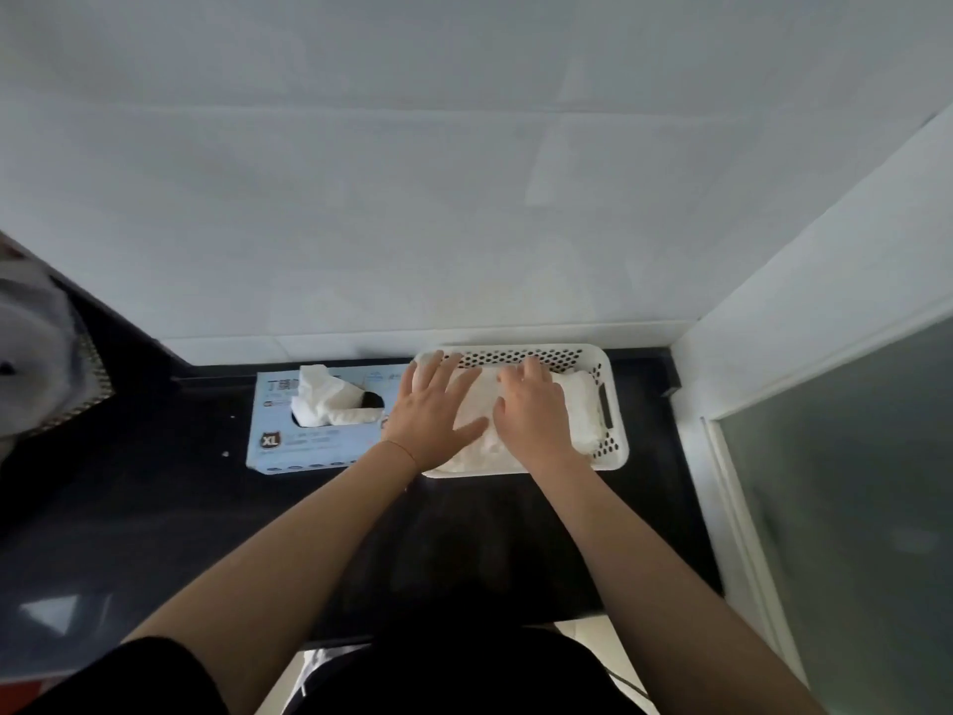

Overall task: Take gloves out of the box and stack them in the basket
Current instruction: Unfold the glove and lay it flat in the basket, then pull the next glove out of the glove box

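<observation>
Nearest to me is the person's dark top, and both bare forearms reach out over the glossy black countertop point(154, 508) toward twelve o'clock.

Farther along, the two hands sit inside the white perforated plastic basket point(613, 451), which stands at about one o'clock against the wall. The left hand point(430, 410) lies flat with fingers spread straight, pressing on the near-left part of the pile of thin white gloves point(580, 405) in the basket. The right hand point(531, 410) rests on the middle of the same pile, fingers a little bent at the tips. I cannot tell whether it pinches a fold or only presses. It looks to me like the smoothing stage, a glove just laid on the stack and being patted level, with neither hand carrying anything clear of the basket.

Just beside the basket at eleven o'clock, its short end touching or nearly touching the basket's left wall, lies the pale blue cardboard glove box point(289, 446) marked XL. A crumpled white glove point(325, 399) stands up out of its oval opening, ready to be drawn out.

The next move, I'd judge, calls for the left hand to lift off the pile and cross to eleven o'clock. It would pinch only that protruding glove and pull gently so the box stays put.

Beyond them rises the plain pale wall point(464, 172).
</observation>
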A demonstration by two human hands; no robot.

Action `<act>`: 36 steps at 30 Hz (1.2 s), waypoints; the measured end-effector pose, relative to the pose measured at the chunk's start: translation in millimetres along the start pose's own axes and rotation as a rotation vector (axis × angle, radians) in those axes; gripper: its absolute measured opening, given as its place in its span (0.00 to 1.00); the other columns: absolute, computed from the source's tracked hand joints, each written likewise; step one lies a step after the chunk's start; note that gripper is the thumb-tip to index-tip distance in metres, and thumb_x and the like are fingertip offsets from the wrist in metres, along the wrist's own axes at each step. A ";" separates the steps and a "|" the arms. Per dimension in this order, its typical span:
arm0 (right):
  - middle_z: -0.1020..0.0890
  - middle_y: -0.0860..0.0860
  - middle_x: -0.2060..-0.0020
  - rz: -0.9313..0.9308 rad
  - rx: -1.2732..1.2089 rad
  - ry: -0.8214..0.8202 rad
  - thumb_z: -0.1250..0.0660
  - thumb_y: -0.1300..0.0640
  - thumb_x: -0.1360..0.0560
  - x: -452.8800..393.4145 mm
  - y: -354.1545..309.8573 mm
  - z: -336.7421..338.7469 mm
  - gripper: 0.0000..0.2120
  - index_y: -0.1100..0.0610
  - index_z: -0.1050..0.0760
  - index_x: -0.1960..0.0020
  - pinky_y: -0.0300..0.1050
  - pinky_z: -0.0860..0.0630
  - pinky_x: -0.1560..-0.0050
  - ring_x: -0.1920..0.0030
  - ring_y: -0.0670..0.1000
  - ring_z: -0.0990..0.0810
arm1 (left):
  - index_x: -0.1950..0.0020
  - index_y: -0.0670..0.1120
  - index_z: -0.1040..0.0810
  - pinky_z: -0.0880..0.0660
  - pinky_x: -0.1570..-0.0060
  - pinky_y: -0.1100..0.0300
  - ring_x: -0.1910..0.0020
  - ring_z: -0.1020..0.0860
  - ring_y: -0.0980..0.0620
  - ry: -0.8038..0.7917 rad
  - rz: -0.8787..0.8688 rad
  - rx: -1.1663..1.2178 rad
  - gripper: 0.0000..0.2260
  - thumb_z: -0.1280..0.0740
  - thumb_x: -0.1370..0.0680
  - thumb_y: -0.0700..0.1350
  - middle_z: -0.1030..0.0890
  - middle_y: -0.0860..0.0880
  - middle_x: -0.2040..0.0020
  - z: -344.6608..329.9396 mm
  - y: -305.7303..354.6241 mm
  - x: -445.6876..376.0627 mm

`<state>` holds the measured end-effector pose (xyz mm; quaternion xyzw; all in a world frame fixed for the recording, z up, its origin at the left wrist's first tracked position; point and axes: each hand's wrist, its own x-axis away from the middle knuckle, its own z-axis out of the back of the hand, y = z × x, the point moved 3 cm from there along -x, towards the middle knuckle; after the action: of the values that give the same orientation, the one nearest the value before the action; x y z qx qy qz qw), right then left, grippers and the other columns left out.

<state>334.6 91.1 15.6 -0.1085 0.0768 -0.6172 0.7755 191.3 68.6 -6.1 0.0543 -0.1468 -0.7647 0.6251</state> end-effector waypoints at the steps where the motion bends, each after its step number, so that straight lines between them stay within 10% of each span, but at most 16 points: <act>1: 0.25 0.55 0.43 0.023 -0.031 0.015 0.37 0.61 0.24 -1.4 -12.8 -1.4 0.12 0.58 0.25 0.41 0.48 0.27 0.48 0.44 0.55 0.26 | 0.24 0.52 0.37 0.55 0.23 0.46 0.21 0.49 0.44 0.067 0.033 0.032 0.28 0.38 0.22 0.58 0.41 0.46 0.22 8.1 -9.5 5.1; 12: 0.21 0.52 0.58 0.084 -0.254 -0.076 0.35 0.57 0.23 -4.5 -165.1 -48.4 0.05 0.59 0.23 0.53 0.49 0.25 0.54 0.56 0.53 0.22 | 0.26 0.47 0.38 0.38 0.31 0.47 0.30 0.34 0.44 0.111 0.450 0.189 0.28 0.35 0.24 0.46 0.33 0.45 0.29 55.8 -157.1 84.7; 28: 0.28 0.50 0.62 -0.127 -0.049 -0.003 0.41 0.62 0.21 -6.7 -215.8 -39.9 0.11 0.55 0.34 0.62 0.44 0.40 0.67 0.63 0.52 0.30 | 0.22 0.51 0.43 0.28 0.36 0.50 0.33 0.30 0.46 -0.195 0.376 0.486 0.33 0.34 0.25 0.46 0.32 0.46 0.28 57.3 -196.1 109.9; 36: 0.21 0.49 0.56 -0.188 -0.492 0.263 0.32 0.59 0.24 -17.2 -212.7 21.7 0.01 0.56 0.22 0.55 0.40 0.31 0.57 0.58 0.48 0.24 | 0.22 0.50 0.42 0.28 0.40 0.56 0.37 0.25 0.45 -0.236 0.373 0.610 0.32 0.33 0.24 0.46 0.29 0.45 0.29 65.6 -202.2 105.2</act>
<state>136.1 63.9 92.2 -0.2193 0.3136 -0.6580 0.6485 -38.6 12.1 7.7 0.1218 -0.4463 -0.5596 0.6876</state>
